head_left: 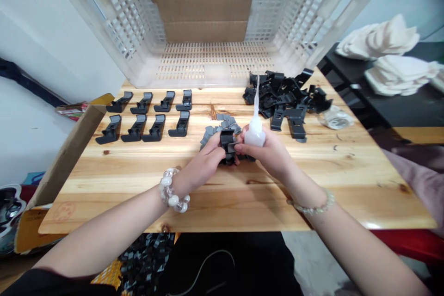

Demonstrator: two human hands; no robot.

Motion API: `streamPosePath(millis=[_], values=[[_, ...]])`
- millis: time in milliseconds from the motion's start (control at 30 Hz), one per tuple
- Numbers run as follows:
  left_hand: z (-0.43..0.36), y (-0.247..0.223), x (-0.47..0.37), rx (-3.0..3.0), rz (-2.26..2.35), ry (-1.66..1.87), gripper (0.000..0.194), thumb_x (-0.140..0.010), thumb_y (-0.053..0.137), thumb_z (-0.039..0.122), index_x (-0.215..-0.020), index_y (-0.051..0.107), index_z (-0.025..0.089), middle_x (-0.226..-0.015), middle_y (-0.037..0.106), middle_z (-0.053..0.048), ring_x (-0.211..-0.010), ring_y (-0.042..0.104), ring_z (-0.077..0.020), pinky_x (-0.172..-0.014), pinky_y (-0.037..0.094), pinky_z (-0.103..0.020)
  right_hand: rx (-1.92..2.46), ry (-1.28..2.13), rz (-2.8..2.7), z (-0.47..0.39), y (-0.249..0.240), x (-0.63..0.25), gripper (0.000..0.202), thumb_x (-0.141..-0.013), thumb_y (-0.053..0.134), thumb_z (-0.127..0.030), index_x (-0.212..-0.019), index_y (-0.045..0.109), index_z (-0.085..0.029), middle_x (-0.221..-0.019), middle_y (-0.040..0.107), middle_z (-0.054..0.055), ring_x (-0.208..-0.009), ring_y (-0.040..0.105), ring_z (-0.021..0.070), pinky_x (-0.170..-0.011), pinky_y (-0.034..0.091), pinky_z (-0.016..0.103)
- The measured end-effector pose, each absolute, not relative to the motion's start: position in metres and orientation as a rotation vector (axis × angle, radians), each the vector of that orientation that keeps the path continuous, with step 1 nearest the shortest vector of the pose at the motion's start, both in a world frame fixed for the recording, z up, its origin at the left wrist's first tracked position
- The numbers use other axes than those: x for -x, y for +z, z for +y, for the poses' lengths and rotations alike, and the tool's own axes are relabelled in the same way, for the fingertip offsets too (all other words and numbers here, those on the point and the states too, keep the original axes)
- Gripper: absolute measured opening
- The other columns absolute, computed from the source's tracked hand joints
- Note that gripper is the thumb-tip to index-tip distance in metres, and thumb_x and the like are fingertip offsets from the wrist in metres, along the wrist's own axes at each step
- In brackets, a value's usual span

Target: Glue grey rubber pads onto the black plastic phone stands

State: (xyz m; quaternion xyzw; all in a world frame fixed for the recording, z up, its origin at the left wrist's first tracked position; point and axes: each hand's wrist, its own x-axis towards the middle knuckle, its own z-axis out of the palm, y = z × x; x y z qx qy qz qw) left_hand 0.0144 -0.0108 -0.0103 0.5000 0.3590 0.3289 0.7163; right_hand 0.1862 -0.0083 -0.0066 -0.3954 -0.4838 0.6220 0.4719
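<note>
My left hand [212, 153] is closed around a black plastic bracket [227, 138], holding it above the middle of the wooden table. My right hand [268, 148] grips a white squeeze bottle [255, 134] with a long thin nozzle pointing up. The thumb and fingertips of that same hand also pinch a small grey piece [235, 146] against the bracket. Just behind my hands lies a loose pile of small grey flat pads [227, 122], partly hidden by them. Two rows of similar black brackets [157, 127] stand to the left.
A heap of black brackets [280, 92] lies at the back right, beside a clear roll of tape [336, 118]. A white plastic crate [215, 74] with cardboard inside stands at the table's far edge. White cloth gloves [398, 74] rest on a dark surface to the right.
</note>
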Motion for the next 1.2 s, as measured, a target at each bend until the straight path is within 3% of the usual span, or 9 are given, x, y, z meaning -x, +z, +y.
streamPosePath(millis=[233, 500, 767, 933, 1033, 1200], values=[[-0.015, -0.005, -0.018, -1.108, 0.837, 0.717, 0.034, -0.084, 0.046, 0.017, -0.117, 0.055, 0.021, -0.095, 0.065, -0.003, -0.089, 0.064, -0.0191, -0.083, 0.053, -0.033, 1.019, 1.49, -1.253, -0.011, -0.006, -0.183, 0.035, -0.064, 0.081, -0.025, -0.079, 0.05, -0.02, -0.064, 0.056, -0.006, -0.051, 0.057, 0.011, -0.05, 0.053, 0.028], [-0.016, -0.007, -0.022, -1.182, 0.831, 0.813, 0.026, -0.092, 0.05, 0.032, -0.114, 0.052, 0.018, -0.101, 0.061, -0.007, -0.084, 0.062, -0.0193, -0.076, 0.056, -0.035, 1.066, 1.466, -1.27, -0.014, -0.006, -0.181, 0.032, -0.067, 0.079, -0.025, -0.084, 0.052, -0.021, -0.065, 0.055, -0.006, -0.053, 0.055, 0.0108, -0.052, 0.052, 0.028], [-0.01, -0.004, -0.021, -0.933, 0.74, 0.839, 0.022, -0.086, 0.062, 0.026, -0.104, 0.055, 0.017, -0.088, 0.061, -0.003, -0.075, 0.061, -0.0153, -0.068, 0.056, -0.033, 1.101, 1.336, -1.059, -0.004, -0.005, -0.204, 0.035, -0.08, 0.07, -0.043, -0.101, 0.059, -0.017, -0.079, 0.061, 0.001, -0.066, 0.059, 0.0099, -0.056, 0.051, 0.022], [-0.009, 0.001, -0.019, -0.812, 0.728, 0.807, 0.02, -0.087, 0.06, 0.024, -0.105, 0.055, 0.016, -0.093, 0.062, -0.004, -0.078, 0.061, -0.0152, -0.069, 0.059, -0.036, 1.097, 1.162, -1.055, 0.001, 0.004, -0.22, 0.036, -0.084, 0.061, -0.054, -0.095, 0.047, -0.023, -0.064, 0.058, -0.005, -0.041, 0.045, 0.0075, -0.037, 0.038, 0.021], [-0.01, 0.003, -0.017, -0.809, 0.736, 0.756, 0.02, -0.088, 0.059, 0.027, -0.106, 0.055, 0.019, -0.101, 0.062, -0.005, -0.081, 0.062, -0.0171, -0.068, 0.061, -0.04, 1.069, 1.117, -1.031, 0.003, 0.009, -0.226, 0.037, -0.082, 0.064, -0.054, -0.086, 0.042, -0.024, -0.06, 0.055, -0.006, -0.04, 0.04, 0.0063, -0.038, 0.033, 0.02], [-0.01, 0.004, -0.014, -0.897, 0.741, 0.693, 0.022, -0.088, 0.059, 0.031, -0.107, 0.054, 0.02, -0.11, 0.062, -0.007, -0.083, 0.063, -0.0177, -0.055, 0.06, -0.031, 1.009, 1.048, -0.898, 0.006, 0.016, -0.231, 0.041, -0.067, 0.08, -0.04, -0.08, 0.046, -0.023, -0.057, 0.042, -0.008, -0.046, 0.034, 0.0061, -0.042, 0.026, 0.019]])
